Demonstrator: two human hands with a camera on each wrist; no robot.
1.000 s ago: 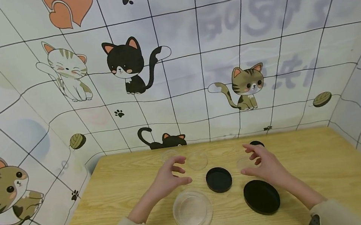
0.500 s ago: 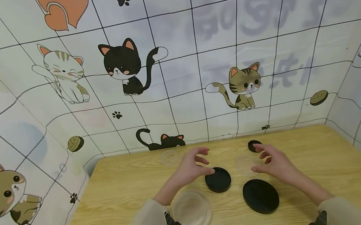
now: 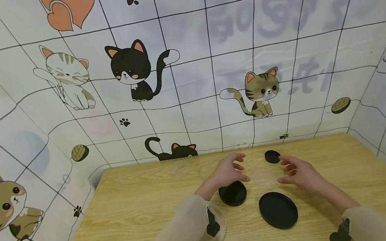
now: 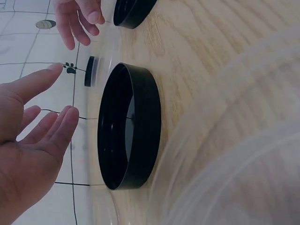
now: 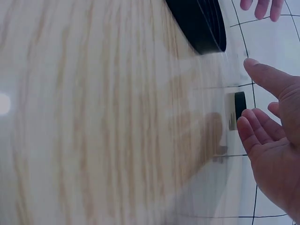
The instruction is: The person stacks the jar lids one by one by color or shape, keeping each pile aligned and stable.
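My left hand [image 3: 229,170] hovers over the far edge of the middle black round lid [image 3: 233,195], fingers spread in a loose curve and holding nothing. To its right, my right hand [image 3: 300,172] is held the same way, its fingertips near the small black lid [image 3: 272,157]. Between the two hands lies a clear round dish [image 3: 263,178], flat on the table. In the left wrist view the middle black lid [image 4: 146,126] shows a raised rim and stands below my left hand [image 4: 40,136]. Bare fingers and palm show on my right hand [image 5: 276,126] in the right wrist view.
Nearest the front right is the large black lid [image 3: 278,210]. A large clear container [image 3: 219,231] sits partly under my left sleeve. Two more clear round pieces lie at the back left, one being a small dish [image 3: 180,169]. A cat-print curtain [image 3: 191,76] borders the wooden table [image 3: 128,210].
My left hand has moved right, from above the clear pieces to above the middle black lid. My right hand has shifted slightly right, uncovering the small black lid and the clear dish.
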